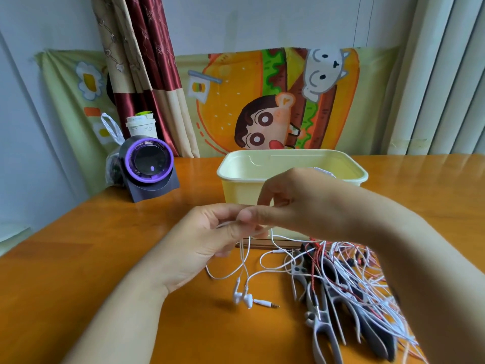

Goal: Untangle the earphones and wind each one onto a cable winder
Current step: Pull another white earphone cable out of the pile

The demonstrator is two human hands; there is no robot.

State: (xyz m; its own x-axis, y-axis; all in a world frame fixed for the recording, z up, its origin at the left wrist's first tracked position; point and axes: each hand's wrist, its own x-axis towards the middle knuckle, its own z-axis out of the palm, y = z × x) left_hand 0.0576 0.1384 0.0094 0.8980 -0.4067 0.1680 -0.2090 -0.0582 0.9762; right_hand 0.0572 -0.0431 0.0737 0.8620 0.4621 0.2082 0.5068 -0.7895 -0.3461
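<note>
Now pinching cable (243,258) w/ fingers (231,227) of L hand (204,245) + R hand (296,203), held high so buds (242,296) hang clear of tangle (349,271).

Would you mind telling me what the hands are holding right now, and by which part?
Both the left hand and right hand pinch a white earphone along its cable, earbuds dangling below.
</note>
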